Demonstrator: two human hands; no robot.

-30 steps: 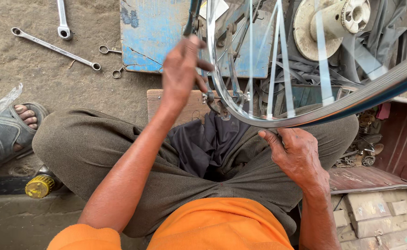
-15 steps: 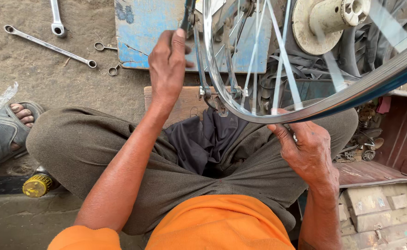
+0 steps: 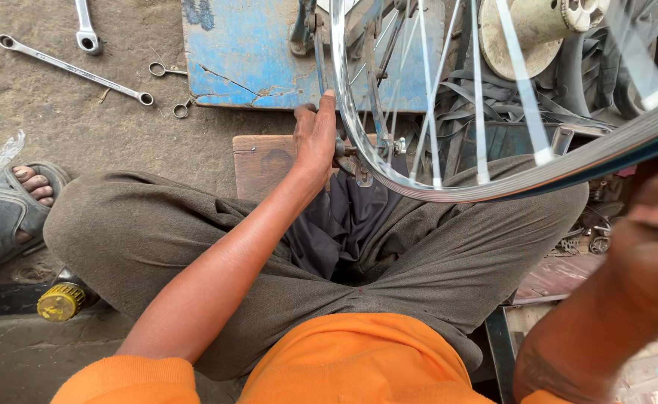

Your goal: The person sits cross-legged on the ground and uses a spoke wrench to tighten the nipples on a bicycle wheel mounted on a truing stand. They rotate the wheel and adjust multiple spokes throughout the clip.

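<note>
Seated cross-legged on the ground, I worked on a bicycle wheel (image 3: 493, 187) held over my lap. My left hand (image 3: 315, 138) reached forward to the wheel's near edge, fingers curled loosely against the silver rim and the metal fitting beside it; whether they actually gripped anything I could not tell. My right hand (image 3: 654, 247) was raised close to the camera, blurred, just under the rim at the far right, and how far it was closed I could not tell either. Beyond the left hand lay a worn blue board (image 3: 254, 56). Farther to that hand's left, a long spanner (image 3: 74, 69) rested on the dirt. Near my left elbow sat a yellow-capped bottle (image 3: 59, 301).
</note>
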